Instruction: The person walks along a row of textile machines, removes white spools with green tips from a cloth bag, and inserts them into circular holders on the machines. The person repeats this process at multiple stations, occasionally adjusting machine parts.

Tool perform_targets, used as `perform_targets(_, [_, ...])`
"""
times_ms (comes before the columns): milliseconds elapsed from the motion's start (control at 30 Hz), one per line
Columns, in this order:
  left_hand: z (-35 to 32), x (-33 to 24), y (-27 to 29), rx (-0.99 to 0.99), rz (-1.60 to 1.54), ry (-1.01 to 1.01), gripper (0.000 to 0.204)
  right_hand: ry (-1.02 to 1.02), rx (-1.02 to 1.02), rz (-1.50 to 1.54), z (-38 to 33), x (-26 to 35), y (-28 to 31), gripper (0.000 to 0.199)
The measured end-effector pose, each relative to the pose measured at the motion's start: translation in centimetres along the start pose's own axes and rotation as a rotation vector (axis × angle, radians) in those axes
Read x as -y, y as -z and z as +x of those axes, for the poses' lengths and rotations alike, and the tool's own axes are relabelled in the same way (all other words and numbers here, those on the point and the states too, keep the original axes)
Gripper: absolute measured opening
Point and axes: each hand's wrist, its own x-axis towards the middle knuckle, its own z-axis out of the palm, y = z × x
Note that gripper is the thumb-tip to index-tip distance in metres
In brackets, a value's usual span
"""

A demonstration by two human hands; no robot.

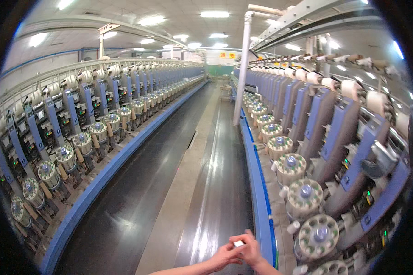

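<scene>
One left hand [224, 257] and one right hand [249, 254] meet around one small white piece [238, 244] above the aisle floor [137, 197]; fingers are curled, though which pinch it cannot be told. Two machine rows [308, 114] flank the aisle.

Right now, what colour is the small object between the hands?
The small object is white; head view.
</scene>
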Motion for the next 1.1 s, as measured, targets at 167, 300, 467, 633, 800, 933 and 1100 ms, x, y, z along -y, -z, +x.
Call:
perform_targets(167, [10.3,-9.7,9.7,-0.134,-0.148,-0.283,0.035,-0.536,0.051,1.049,18.3,-11.6,-5.4,0.057])
perform_targets(300, [20.1,-17.1,18.3,0.108,-0.252,-0.366,0.049,-0.605,-0.036,0.687,30.5,-23.5,-5.3,0.042])
perform_targets(467, [39.1,-28.0,23.4,-0.079,-0.380,-0.252,0.038,-0.922,0.302,0.566,40.3,-33.6,-2.7,0.075])
perform_targets(633, [55.7,-35.9,25.2,-0.162,-0.215,-0.291,0.037,-0.900,0.315,0.511,52.0,-45.6,-2.4,0.066])
perform_targets(800, [68.5,-46.8,30.0,-0.231,-0.305,-0.257,0.046,-0.930,0.382,0.519,67.6,-58.2,-2.3,0.055])
perform_targets(933, [76.8,-57.1,34.7,-0.338,-0.279,-0.375,0.046,-0.904,0.425,0.554,81.8,-64.8,-2.9,0.072])
perform_targets(1100, [87.5,-67.5,42.9,-0.389,-0.401,-0.401,0.047,-0.880,0.430,0.624,98.4,-76.1,-3.4,0.076])
